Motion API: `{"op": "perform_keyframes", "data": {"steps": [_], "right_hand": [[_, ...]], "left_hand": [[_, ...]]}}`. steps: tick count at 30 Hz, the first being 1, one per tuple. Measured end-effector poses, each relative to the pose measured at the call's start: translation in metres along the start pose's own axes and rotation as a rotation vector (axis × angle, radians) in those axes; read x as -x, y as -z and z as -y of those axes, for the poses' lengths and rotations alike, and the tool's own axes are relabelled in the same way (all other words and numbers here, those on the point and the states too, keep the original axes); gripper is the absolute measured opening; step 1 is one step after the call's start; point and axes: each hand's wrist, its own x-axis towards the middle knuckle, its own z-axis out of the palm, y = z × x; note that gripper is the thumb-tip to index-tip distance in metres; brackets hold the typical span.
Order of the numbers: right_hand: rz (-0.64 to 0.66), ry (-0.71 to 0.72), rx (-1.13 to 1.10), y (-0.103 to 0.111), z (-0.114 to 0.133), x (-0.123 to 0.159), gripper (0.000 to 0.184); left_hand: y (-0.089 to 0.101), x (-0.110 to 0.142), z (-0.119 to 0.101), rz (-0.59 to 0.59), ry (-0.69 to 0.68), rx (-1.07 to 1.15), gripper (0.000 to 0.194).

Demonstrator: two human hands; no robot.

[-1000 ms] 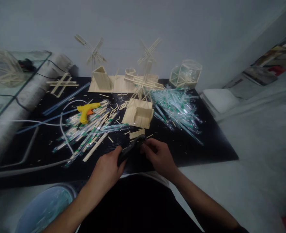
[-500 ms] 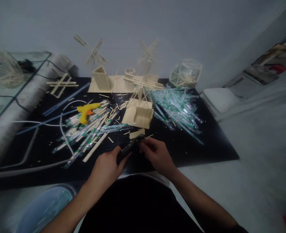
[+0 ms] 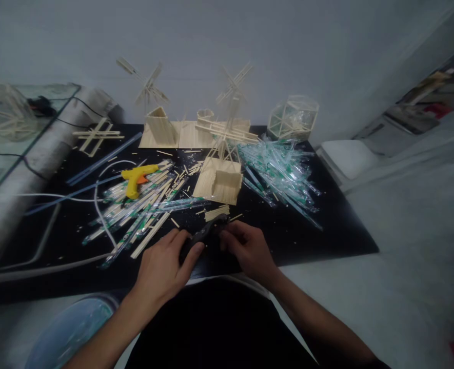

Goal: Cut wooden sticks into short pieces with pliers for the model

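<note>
My left hand (image 3: pixel 165 264) is closed around the handles of a black hand tool (image 3: pixel 207 231), which looks like a pair of cutters. The tool points forward and to the right, low over the dark table. My right hand (image 3: pixel 250 251) is at its tip, thumb and fingertips pinched together; whatever lies between them is too dark to make out. Just beyond the tip is a row of short wooden sticks (image 3: pixel 217 212). Behind that stands a windmill model of wooden sticks (image 3: pixel 221 179) on a square base.
A yellow glue gun (image 3: pixel 136 179) lies on wrapped stick bundles (image 3: pixel 138 220), its white cable curving leftward. Clear plastic wrappers (image 3: pixel 280 169) are heaped at right. More stick windmills (image 3: pixel 159 128) and a faceted stick frame (image 3: pixel 296 118) stand along the wall. A bucket (image 3: pixel 73 333) sits below the front edge.
My left hand has shifted slightly left and its thumb has come round on top of the tool's handles. The right hand stays pinched near the tip, almost still.
</note>
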Motion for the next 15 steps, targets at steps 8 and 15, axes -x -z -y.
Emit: {"op": "perform_keyframes", "data": {"steps": [8, 15], "right_hand": [[0.231, -0.136, -0.223, 0.010, 0.002, -0.003, 0.042], [0.366, -0.394, -0.485, 0.017, 0.000, -0.008, 0.041]], "left_hand": [[-0.002, 0.000, 0.009, -0.039, -0.089, 0.080, 0.042], [0.004, -0.004, 0.004, 0.038, -0.078, 0.126, 0.045]]}}
